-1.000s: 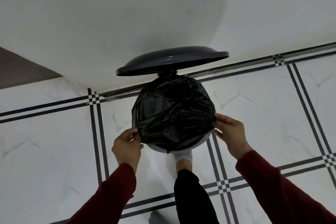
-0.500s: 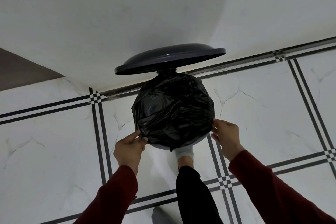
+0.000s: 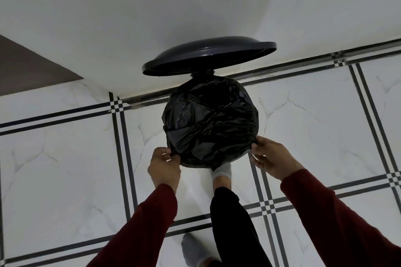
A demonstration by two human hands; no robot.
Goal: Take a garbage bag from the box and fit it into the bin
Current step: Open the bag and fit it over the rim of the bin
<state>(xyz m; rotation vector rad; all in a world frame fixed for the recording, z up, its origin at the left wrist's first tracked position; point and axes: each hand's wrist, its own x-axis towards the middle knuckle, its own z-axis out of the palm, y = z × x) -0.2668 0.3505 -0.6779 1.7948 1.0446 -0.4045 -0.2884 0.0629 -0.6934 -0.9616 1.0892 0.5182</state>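
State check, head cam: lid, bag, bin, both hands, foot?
lid: raised, tilted open behind the bin.
garbage bag: black, crumpled, spread over the bin's mouth and hiding its near rim.
bin: almost fully hidden under the bag.
left hand: pinches the bag's edge at the near left.
right hand: pinches the bag's edge at the near right.
foot: grey sock, at the bin's base; whether on a pedal, cannot tell.

Left hand (image 3: 163, 166), right hand (image 3: 272, 158) pinching, arms extended.
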